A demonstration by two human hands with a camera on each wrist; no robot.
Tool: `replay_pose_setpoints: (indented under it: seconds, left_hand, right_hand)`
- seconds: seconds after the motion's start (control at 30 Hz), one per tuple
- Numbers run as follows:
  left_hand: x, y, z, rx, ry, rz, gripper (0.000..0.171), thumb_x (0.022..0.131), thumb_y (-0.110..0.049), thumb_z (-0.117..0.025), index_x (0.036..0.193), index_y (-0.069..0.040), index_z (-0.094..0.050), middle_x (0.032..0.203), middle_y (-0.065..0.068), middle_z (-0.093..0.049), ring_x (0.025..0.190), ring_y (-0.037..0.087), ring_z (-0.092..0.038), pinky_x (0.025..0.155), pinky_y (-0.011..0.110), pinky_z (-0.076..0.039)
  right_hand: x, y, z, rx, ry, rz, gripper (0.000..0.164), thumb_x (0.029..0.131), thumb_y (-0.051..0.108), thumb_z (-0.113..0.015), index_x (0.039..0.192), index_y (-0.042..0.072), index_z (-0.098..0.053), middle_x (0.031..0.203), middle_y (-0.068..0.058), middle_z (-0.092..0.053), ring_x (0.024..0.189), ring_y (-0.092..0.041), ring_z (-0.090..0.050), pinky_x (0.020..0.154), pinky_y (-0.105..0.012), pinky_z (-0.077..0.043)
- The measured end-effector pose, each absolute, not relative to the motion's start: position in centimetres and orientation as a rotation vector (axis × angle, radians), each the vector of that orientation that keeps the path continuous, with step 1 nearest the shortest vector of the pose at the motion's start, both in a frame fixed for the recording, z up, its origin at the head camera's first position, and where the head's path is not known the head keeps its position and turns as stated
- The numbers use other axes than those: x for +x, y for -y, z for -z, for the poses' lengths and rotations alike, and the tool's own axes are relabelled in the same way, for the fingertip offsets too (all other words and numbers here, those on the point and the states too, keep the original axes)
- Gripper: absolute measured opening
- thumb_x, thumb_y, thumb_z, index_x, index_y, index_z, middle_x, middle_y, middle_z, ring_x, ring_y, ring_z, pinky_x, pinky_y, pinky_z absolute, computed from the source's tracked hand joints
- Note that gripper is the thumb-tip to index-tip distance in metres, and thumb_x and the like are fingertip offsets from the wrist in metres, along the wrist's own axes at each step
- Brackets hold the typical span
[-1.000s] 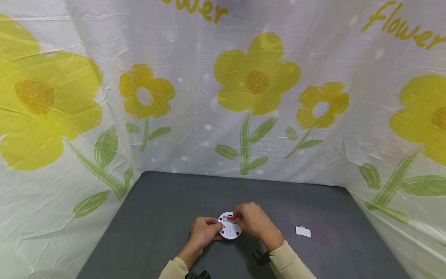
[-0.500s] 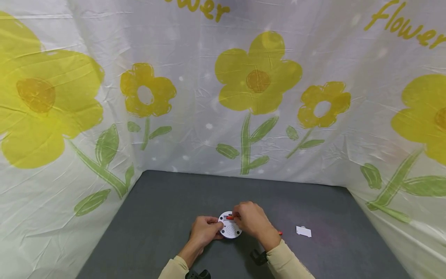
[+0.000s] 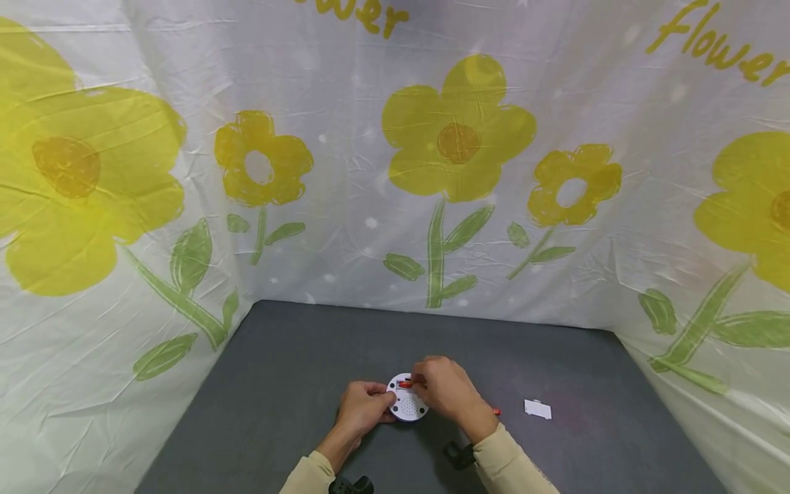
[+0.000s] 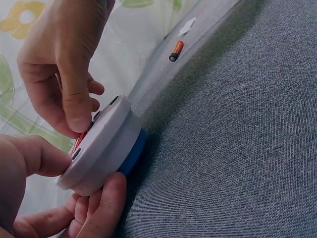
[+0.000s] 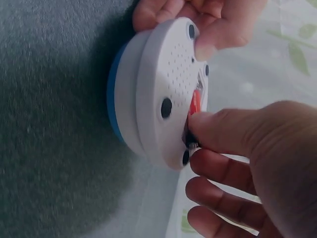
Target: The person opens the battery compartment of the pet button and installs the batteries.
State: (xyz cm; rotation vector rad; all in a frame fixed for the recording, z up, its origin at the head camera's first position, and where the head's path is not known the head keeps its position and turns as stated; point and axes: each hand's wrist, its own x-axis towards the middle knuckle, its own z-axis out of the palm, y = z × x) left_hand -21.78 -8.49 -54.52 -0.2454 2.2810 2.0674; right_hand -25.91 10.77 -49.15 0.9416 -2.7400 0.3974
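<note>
My left hand (image 3: 361,405) grips the rim of a round white device (image 3: 407,409), thumb on top and fingers beneath. Its underside faces up, with speaker holes and black feet; a blue band (image 4: 132,154) runs round its lower part. In its open battery compartment lies a red battery (image 5: 195,102) with a black end. My right hand (image 3: 446,386) pinches this battery at the compartment, the thumb over part of it. Another battery (image 4: 177,50), orange-red and black, lies on the table, mostly hidden behind my right wrist in the head view.
A small white battery cover (image 3: 537,409) lies on the dark grey table (image 3: 321,350), to the right of my right hand. A white curtain (image 3: 345,261) with printed yellow flowers hangs behind and along the sides of the table.
My right hand has shifted slightly, and the red battery now looks lower in the compartment. The loose battery has come into sight beside my right wrist. My left hand keeps its hold.
</note>
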Motion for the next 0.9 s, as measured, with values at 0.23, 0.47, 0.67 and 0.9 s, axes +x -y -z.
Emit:
replay_pose_setpoints:
  seconds: [0.23, 0.47, 0.67, 0.9]
  left_hand:
    - [-21.7, 8.5, 54.6, -0.231, -2.272, -2.085, 0.031, 0.089, -0.003, -0.073, 0.114, 0.015, -0.073, 0.091, 0.013, -0.080, 0.073, 0.020, -0.079, 0.063, 0.033, -0.069]
    - [-21.7, 8.6, 54.4, -0.236, -2.294, -2.064, 0.031, 0.090, -0.004, -0.073, 0.114, 0.014, -0.074, 0.093, 0.013, -0.079, 0.072, 0.019, -0.078, 0.063, 0.032, -0.069]
    - [-21.7, 8.6, 54.2, -0.258, -2.304, -2.038, 0.031, 0.090, -0.005, -0.074, 0.115, 0.013, -0.074, 0.093, 0.012, -0.079, 0.073, 0.019, -0.078, 0.064, 0.032, -0.069]
    - [-21.6, 8.4, 54.2, -0.261, -2.294, -2.047, 0.030, 0.089, -0.004, -0.074, 0.113, 0.013, -0.075, 0.091, 0.011, -0.079, 0.073, 0.018, -0.078, 0.064, 0.032, -0.069]
  right_hand:
    - [-26.5, -12.2, 49.0, 0.936, 2.741, -0.504, 0.003, 0.098, 0.014, -0.079, 0.095, 0.014, -0.081, 0.090, 0.003, -0.075, 0.081, -0.012, -0.070, 0.070, -0.034, -0.061]
    - [-26.9, -13.5, 49.0, 0.911, 2.836, -0.616, 0.010, 0.102, 0.013, -0.073, 0.100, 0.012, -0.083, 0.088, 0.003, -0.076, 0.076, -0.008, -0.063, 0.067, -0.032, -0.056]
    - [-26.8, -13.8, 49.1, 0.889, 2.917, -0.800, 0.018, 0.104, 0.017, -0.070, 0.104, 0.006, -0.084, 0.094, -0.003, -0.081, 0.082, -0.013, -0.069, 0.070, -0.034, -0.059]
    - [-26.7, -13.7, 49.6, 0.841, 2.981, -0.922, 0.021, 0.106, 0.023, -0.069, 0.107, 0.008, -0.084, 0.097, -0.001, -0.081, 0.084, -0.011, -0.069, 0.069, -0.030, -0.058]
